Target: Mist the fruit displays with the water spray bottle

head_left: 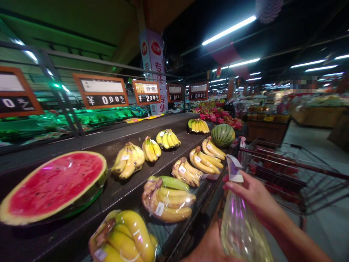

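Close to me at the lower right is a clear plastic bag (241,227), gathered to a narrow neck, with something pale yellow-green inside that I cannot make out. My right hand (252,193) is closed around the neck, thumb and fingers pinching just below a white and purple label strip (234,168). Lower down, my left hand (209,240) is against the bag's left side and seems to hold it; its fingers are hidden behind the bag. Nearest to the hands on the shelf are wrapped banana bunches (169,200) with white stickers.
A black tiered shelf (62,240) carries a cut watermelon half (57,185), more bananas (129,160), a whole watermelon (223,135) and dragon fruit (218,116). Price signs (100,91) hang above. A wire shopping cart (289,163) stands right of the shelf, on the aisle floor (308,136).
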Demonstrator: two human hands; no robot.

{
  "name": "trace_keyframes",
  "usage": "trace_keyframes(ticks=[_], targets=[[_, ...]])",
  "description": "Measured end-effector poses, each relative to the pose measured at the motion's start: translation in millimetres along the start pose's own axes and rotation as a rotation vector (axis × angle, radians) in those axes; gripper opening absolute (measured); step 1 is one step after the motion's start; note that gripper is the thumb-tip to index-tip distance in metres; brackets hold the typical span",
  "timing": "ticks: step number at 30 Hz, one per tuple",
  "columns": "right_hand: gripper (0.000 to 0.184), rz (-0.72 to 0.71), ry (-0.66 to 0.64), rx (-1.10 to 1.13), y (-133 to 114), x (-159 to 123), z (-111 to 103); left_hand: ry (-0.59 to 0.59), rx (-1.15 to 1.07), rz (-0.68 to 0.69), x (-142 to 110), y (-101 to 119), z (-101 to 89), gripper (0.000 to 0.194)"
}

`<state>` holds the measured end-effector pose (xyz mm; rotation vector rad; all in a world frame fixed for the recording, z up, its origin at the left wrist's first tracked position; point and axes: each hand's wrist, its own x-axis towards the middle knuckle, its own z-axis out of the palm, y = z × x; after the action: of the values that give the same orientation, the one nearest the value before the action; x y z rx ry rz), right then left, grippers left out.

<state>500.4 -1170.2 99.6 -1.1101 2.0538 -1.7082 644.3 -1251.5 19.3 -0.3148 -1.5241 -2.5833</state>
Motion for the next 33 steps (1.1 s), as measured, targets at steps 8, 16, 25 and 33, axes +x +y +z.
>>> trace_keyframes(ticks=[8, 16, 25, 33], targets=[[0.041, -0.02, 0.037, -0.025, 2, 2, 2, 0.175, -0.045, -0.05, -1, -6, -4.4, 0.093], [0.04, -0.054, 0.057, -0.03, 3, 5, 3, 0.191, 0.053, -0.073, -3, -11, -15.0, 0.091], [0.04, -0.036, 0.096, -0.009, 6, 3, 4, 0.192, 0.198, -0.094, -5, -4, -8.2, 0.053], [0.038, -0.039, 0.086, -0.027, 4, 5, 4, 0.179, 0.143, -0.098, -7, -1, -5.1, 0.043]])
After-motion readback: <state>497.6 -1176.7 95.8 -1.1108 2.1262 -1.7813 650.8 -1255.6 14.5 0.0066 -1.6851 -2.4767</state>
